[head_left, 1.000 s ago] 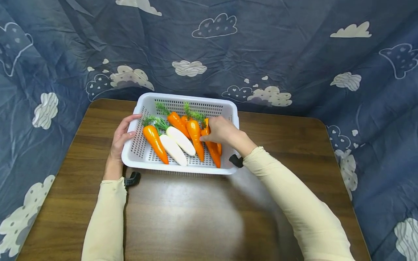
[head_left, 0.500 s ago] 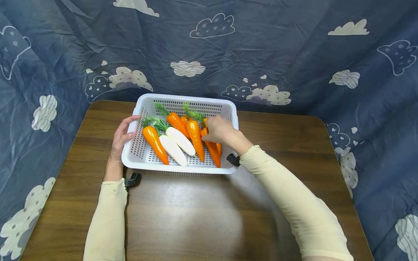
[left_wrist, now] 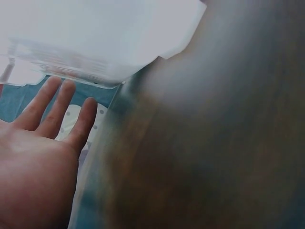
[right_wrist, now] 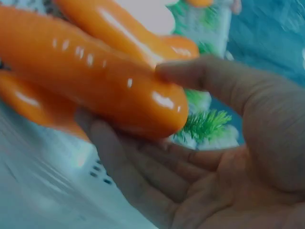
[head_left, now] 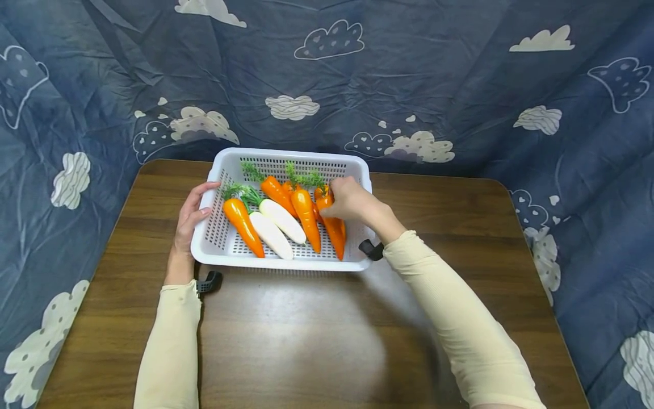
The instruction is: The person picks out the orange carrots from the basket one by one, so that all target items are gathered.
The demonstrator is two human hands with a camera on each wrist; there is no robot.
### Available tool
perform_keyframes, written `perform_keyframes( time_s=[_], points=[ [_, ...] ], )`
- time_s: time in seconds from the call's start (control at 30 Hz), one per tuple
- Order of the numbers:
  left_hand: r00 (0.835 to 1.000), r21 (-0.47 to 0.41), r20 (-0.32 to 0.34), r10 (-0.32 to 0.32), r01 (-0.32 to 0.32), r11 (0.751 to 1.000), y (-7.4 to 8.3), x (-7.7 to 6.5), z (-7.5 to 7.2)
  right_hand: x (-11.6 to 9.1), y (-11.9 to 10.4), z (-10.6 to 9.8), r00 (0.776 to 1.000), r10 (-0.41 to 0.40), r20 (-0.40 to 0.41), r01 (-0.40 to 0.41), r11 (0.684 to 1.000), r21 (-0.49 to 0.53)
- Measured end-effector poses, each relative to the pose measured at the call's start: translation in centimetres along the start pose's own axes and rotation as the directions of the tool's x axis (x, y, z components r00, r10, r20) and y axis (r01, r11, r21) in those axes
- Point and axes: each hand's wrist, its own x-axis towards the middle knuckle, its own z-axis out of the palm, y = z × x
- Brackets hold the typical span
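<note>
Right hand (head_left: 355,203) is pinching an orange carrot (head_left: 334,233) between thumb and fingers, inside the right end of the white basket (head_left: 281,264). Left hand (head_left: 188,218) is touching the basket's left end, its fingers looking pretty straight and spread. Two white radishes (head_left: 283,220) are lying left of the basket's middle, with a lone carrot (head_left: 243,227) sitting nearer its left end. Basket's resting on a brown wooden desk (head_left: 286,335), and a blue cloud-print cloth (head_left: 434,85) is hanging behind it, wrinkles and all.
</note>
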Motion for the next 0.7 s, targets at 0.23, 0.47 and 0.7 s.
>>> perform_keyframes(
  time_s=[0.23, 0.47, 0.7],
  points=[
    [1.000, -0.024, -0.014, -0.001, 0.001, 1.000, 0.2, -0.2, 0.4, -1.1, 0.6, -1.5, 0.994, -0.054, -0.099, 0.064, 0.993, 0.104],
    [1.000, -0.026, -0.026, -0.015, 0.014, 1.000, 0.1, -0.2, 0.4, -2.6, 1.0, -2.7, 0.983, -0.035, -0.180, 0.070, 0.979, 0.189],
    [0.999, -0.027, -0.018, -0.026, 0.026, 0.999, 0.0, -0.1, 0.2, -4.9, 2.1, -4.1, 0.964, 0.025, -0.265, 0.055, 0.955, 0.293]
  ],
)
